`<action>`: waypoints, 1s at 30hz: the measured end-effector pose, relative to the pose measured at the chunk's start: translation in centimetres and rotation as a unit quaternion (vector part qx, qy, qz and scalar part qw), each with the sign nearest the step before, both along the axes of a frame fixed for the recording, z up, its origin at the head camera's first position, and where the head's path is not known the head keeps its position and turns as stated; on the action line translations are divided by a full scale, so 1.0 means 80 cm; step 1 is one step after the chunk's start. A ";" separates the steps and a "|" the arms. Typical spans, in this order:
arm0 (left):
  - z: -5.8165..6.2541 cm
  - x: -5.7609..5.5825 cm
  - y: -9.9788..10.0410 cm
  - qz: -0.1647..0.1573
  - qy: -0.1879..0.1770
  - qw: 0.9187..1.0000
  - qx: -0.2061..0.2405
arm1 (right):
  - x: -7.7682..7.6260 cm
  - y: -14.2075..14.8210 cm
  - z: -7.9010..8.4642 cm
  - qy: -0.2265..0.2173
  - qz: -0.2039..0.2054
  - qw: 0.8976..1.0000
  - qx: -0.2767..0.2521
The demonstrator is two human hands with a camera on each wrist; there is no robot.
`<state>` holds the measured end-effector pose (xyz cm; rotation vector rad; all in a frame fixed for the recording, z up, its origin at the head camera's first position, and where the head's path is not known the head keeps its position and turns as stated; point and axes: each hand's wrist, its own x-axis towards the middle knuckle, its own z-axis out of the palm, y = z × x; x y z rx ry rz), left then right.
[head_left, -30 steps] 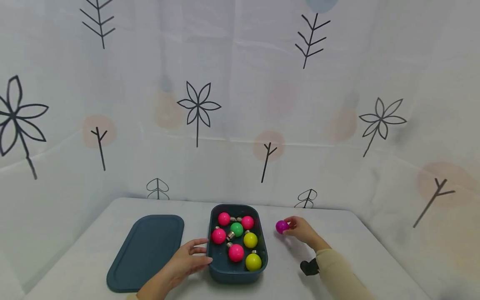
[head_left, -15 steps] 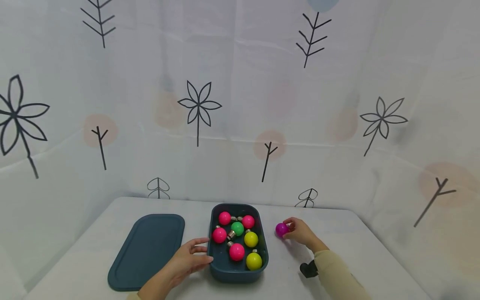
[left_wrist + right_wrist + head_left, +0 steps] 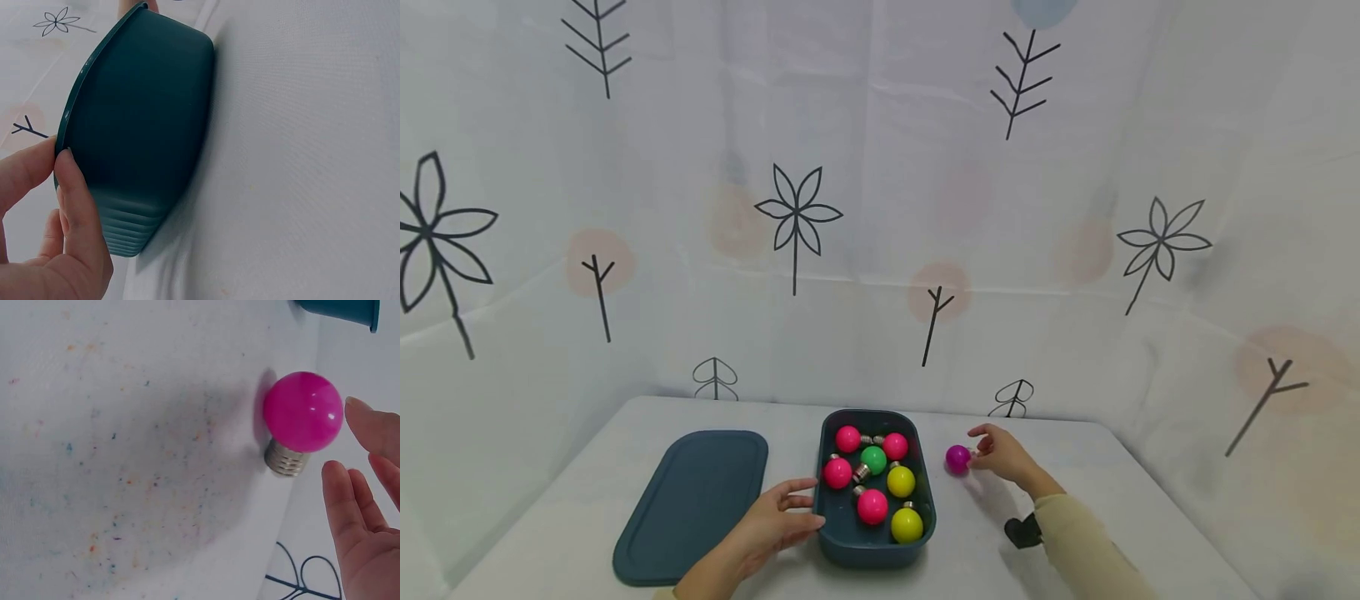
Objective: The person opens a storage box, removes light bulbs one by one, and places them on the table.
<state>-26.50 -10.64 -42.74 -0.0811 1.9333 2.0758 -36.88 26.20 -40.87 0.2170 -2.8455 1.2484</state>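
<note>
A magenta light bulb (image 3: 957, 460) with a metal screw base lies on the white table, right of the dark teal box (image 3: 867, 557). My right hand (image 3: 1003, 457) is just beside it; in the right wrist view, its fingers (image 3: 342, 500) stand apart from the bulb (image 3: 303, 412) and hold nothing. At the box's left side, my left hand (image 3: 771, 521) pinches the rim between thumb and finger, seen close up in the left wrist view against the box wall (image 3: 137, 106). Inside the box lie several bulbs: pink (image 3: 872, 507), yellow (image 3: 907, 525) and one green (image 3: 873, 460).
A flat dark teal lid (image 3: 692, 508) lies on the table left of the box. A white curtain (image 3: 865, 208) with plant drawings hangs behind the table. Under my right forearm, a black strap piece (image 3: 1023, 532) sticks out at the sleeve.
My right hand has let go of the magenta bulb; its fingers have opened and drawn slightly right of it. The left hand and box have stayed in place.
</note>
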 end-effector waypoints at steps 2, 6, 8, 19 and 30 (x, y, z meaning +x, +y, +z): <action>0.000 0.000 0.000 0.000 0.000 1.000 0.002 | 0.001 -0.001 0.004 0.002 0.003 1.000 0.003; 0.000 0.001 0.001 0.001 -0.001 1.000 0.000 | 0.004 -0.007 0.012 0.009 0.008 1.000 0.001; 0.000 0.001 0.001 0.002 -0.001 1.000 0.000 | 0.004 -0.011 0.016 0.012 0.009 1.000 0.000; -0.001 0.001 0.001 0.004 0.003 1.000 0.002 | 0.001 -0.034 0.036 0.014 0.031 0.999 -0.001; 0.000 0.002 0.001 0.007 0.003 1.000 0.002 | -0.001 -0.060 0.050 0.016 0.047 0.999 -0.001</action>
